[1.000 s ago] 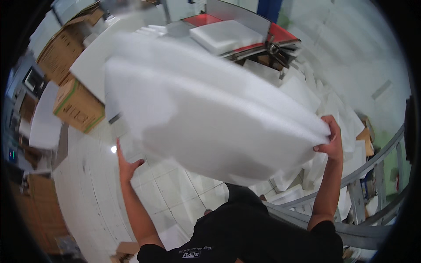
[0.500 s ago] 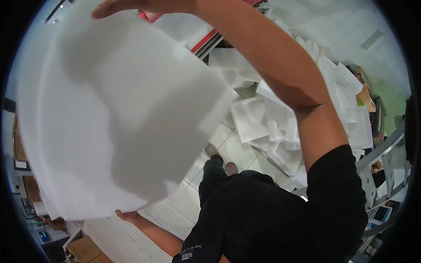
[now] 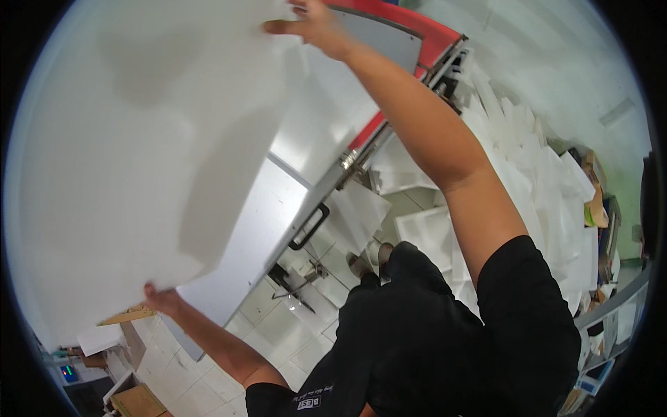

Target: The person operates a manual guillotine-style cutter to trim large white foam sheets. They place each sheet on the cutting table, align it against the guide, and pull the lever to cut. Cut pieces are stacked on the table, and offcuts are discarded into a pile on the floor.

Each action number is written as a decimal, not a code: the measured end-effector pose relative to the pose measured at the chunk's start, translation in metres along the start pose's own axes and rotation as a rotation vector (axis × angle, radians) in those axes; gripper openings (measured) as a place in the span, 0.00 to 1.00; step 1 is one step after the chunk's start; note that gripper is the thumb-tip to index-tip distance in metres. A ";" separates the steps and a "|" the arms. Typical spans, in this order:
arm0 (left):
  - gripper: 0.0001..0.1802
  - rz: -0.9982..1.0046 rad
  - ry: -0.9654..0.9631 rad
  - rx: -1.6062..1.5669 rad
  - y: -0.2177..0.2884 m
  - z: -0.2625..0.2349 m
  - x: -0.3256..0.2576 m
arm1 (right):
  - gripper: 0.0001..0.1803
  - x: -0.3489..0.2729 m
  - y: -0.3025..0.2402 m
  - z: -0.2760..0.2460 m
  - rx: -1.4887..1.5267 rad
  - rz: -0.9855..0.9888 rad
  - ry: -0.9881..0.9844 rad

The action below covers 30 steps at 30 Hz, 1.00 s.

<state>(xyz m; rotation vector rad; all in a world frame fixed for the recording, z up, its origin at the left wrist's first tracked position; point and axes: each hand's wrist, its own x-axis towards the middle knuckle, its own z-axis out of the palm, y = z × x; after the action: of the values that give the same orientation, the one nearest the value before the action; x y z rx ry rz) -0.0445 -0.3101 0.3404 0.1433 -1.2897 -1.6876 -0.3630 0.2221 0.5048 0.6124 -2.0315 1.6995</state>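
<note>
A large white sheet, looking like soft foam [image 3: 132, 160], fills the left side of the view, with shadows across its face. My right hand [image 3: 316, 29] reaches far forward and grips the sheet's far right edge, thumb over the top face. Lower down, my left hand [image 3: 161, 299] pinches its near edge. Beneath the sheet and to its right lies a flat pale metal work surface [image 3: 267, 215], part of a machine with a red frame [image 3: 439, 35]. The sheet hides much of that surface.
A black handle [image 3: 310, 226] sticks out from the machine's near edge. White foam pieces [image 3: 514, 181] are heaped on the right, and some lie on the tiled floor near my feet. A metal ladder [image 3: 622, 299] stands far right; cardboard boxes [image 3: 139, 402] are at lower left.
The sheet has shifted left and forward, over the machine, whose surface now shows much more. My right hand has moved right in view, my left hand left and up. Both keep their grip.
</note>
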 end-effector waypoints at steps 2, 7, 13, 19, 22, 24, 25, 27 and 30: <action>0.43 0.042 -0.028 -0.033 -0.032 0.068 -0.009 | 0.39 0.023 0.046 -0.019 0.024 -0.207 0.027; 0.42 -0.291 0.053 0.251 -0.115 0.151 -0.055 | 0.62 0.016 0.147 -0.061 0.112 0.148 0.094; 0.45 -0.398 -0.398 0.466 -0.190 0.151 -0.095 | 0.48 -0.041 0.269 -0.077 0.074 0.315 0.094; 0.42 -0.611 -0.124 0.202 -0.178 0.207 -0.057 | 0.43 -0.091 0.304 -0.095 -0.030 0.478 0.142; 0.38 -0.780 -0.238 0.219 -0.192 0.237 -0.033 | 0.38 -0.123 0.310 -0.107 -0.172 0.438 0.214; 0.37 -0.960 -0.228 0.188 -0.241 0.226 -0.021 | 0.35 -0.140 0.313 -0.112 -0.337 0.399 0.201; 0.37 -1.105 -0.177 0.170 -0.262 0.229 -0.021 | 0.35 -0.150 0.325 -0.111 -0.473 0.329 0.240; 0.37 -1.287 -0.177 0.150 -0.309 0.262 -0.040 | 0.35 -0.165 0.324 -0.119 -0.566 0.416 0.331; 0.37 -1.280 -0.250 0.059 -0.364 0.283 -0.057 | 0.36 -0.170 0.318 -0.113 -0.595 0.476 0.416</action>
<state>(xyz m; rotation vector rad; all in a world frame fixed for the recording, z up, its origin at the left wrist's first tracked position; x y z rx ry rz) -0.4056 -0.0875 0.1494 0.9849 -1.5398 -2.7760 -0.4042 0.3941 0.1704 -0.4124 -2.2951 1.1829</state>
